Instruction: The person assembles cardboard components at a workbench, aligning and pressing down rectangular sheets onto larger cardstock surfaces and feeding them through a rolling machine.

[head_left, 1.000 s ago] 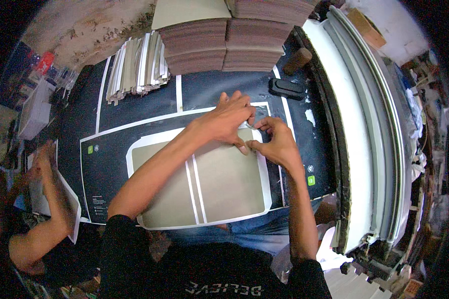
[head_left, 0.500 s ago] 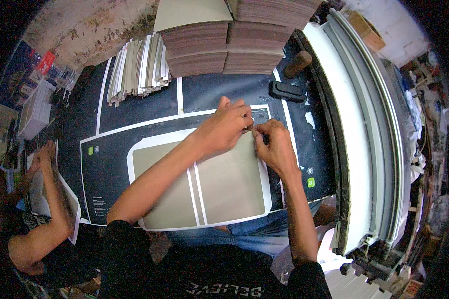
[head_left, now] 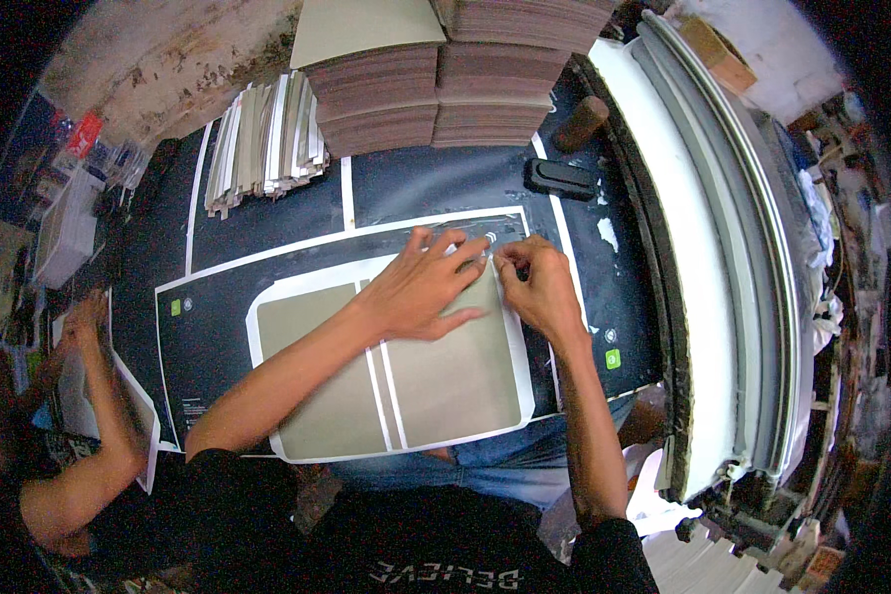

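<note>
A white paper sheet [head_left: 255, 346] with trimmed corners lies in front of me. Two grey-beige boards [head_left: 457, 381] rest on it, with a narrow strip [head_left: 387, 396] between them. My left hand [head_left: 421, 287] lies across the upper part of the boards, fingers spread and thumb apart, holding nothing. At the sheet's far right corner, my right hand [head_left: 543, 287] is closed, thumb and fingers pinched together. What is between its fingertips, if anything, is too small to make out. The left fingertips are close to the right ones.
Tall stacks of brown board [head_left: 376, 94] stand at the back, beside a bundle of pale strips [head_left: 267, 144]. A black oblong block [head_left: 559, 179] and a brown cylinder [head_left: 581, 124] lie right of them. Large rollers [head_left: 708, 198] border the right. A co-worker's arm [head_left: 109, 396] handles white sheets at left.
My left hand has opened and drawn back from the corner, down and left onto the boards. My right hand stays pinched at the corner. The view has shifted slightly.
</note>
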`<state>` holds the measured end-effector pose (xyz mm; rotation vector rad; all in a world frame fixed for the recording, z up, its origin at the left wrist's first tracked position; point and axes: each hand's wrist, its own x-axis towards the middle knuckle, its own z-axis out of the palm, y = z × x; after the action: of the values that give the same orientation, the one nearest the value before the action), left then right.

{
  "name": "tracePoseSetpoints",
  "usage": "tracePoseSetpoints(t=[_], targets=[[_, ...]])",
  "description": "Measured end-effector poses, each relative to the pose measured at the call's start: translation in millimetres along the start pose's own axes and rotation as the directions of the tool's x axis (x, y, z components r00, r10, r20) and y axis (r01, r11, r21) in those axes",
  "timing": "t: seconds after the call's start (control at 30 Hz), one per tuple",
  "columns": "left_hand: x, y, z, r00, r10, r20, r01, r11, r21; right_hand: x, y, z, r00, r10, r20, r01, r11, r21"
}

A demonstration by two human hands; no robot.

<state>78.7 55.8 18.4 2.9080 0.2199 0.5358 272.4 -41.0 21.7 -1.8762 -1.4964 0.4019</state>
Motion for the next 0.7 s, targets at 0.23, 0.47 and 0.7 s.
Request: tracePoseSetpoints(t=[0.23, 0.47, 0.7], targets=[[-15, 3, 3, 0.992, 0.041, 0.118, -0.047, 0.998, 0.049, -3, 0, -1, 1.0, 0.0, 0.005, 0.0, 1.0, 0.005], [-15, 4, 3, 0.987, -0.068, 0.142, 0.091, 0.983, -0.158, -5, 5, 0, 0.999, 0.044, -0.005, -0.044, 0.997, 0.058], [-22, 4, 6, 0.996, -0.072, 0.059, 0.079, 0.988, -0.136, -7, 0, -1, 0.999, 0.039, -0.026, -0.037, 0.997, 0.068]])
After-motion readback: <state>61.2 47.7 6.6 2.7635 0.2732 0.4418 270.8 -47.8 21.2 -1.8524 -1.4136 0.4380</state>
